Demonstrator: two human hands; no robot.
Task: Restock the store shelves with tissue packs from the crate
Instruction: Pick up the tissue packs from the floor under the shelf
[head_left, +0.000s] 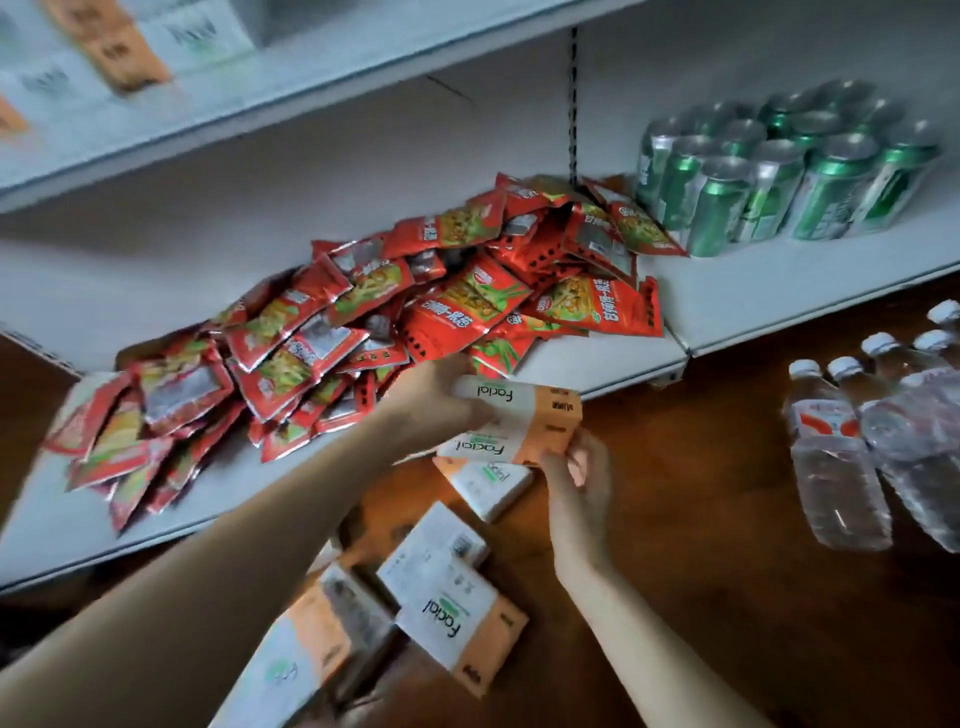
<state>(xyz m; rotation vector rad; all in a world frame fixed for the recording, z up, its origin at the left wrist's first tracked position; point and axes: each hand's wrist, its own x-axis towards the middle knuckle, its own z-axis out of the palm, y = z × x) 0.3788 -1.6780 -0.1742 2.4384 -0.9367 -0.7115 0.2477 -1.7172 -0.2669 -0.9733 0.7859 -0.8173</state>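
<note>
Both hands hold a small stack of white-and-orange "Facial" tissue packs (524, 415) just in front of the lower shelf's edge. My left hand (436, 400) grips the stack's left end. At the right front corner my right hand (576, 467) pinches it from below. Under the stack, several more tissue packs (441, 587) lie in a loose heap over the brown floor. No crate is clearly visible. More tissue packs (130, 52) stand on the upper shelf at top left, blurred.
A big heap of red snack packets (363, 322) covers the white lower shelf (737, 301). Shrink-wrapped green cans (779, 171) stand on it at the right. Wrapped water bottles (883, 431) lie on the brown floor at the right.
</note>
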